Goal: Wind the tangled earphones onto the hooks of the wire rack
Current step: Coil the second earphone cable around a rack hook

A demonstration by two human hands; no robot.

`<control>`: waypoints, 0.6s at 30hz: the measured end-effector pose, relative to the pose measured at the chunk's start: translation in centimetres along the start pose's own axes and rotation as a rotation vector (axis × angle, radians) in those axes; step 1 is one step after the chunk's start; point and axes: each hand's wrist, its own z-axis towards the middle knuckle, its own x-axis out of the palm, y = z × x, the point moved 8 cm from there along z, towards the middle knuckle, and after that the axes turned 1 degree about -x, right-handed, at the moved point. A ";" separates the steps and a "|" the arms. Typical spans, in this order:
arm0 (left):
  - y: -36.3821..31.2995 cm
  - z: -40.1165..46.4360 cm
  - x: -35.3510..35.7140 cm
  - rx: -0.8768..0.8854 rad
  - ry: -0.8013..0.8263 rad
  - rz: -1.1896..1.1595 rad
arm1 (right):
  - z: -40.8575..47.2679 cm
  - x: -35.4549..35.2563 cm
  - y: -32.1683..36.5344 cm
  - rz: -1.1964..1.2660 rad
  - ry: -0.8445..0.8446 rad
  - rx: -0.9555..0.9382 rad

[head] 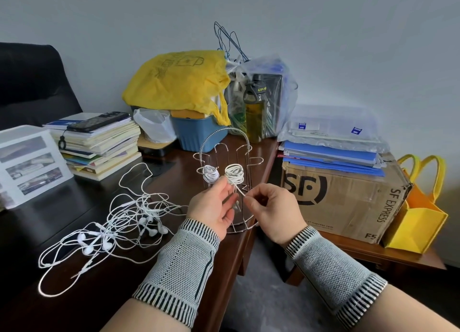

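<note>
Left hand (pixel 214 207) hides the rack's (pixel 227 180) lower wires. Black chair (pixel 29 82) and printed sheets (pixel 27 162) cut off at left edge. Bag (pixel 261 95) contents blurred.

- Chrome wire rack (pixel 225 157) stands upright just beyond the hands, two hooks wound with white cord.
- Tangled white earphones (pixel 119 222) sprawl left of the left hand (pixel 214 207).
</note>
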 end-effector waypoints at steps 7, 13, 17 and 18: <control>-0.3 0.0 -0.1 0.009 -0.031 -0.021 | 0.2 0.1 0.4 0.068 0.004 0.008; -0.1 0.2 0.0 0.026 0.007 0.009 | 0.8 -2.1 -1.6 0.064 -0.099 0.099; 0.0 0.1 -0.1 0.042 0.004 0.015 | 2.5 -3.2 -1.5 -0.033 -0.118 0.141; 0.1 0.0 -0.1 0.047 0.000 0.010 | 3.0 -3.3 -1.2 -0.073 -0.112 0.142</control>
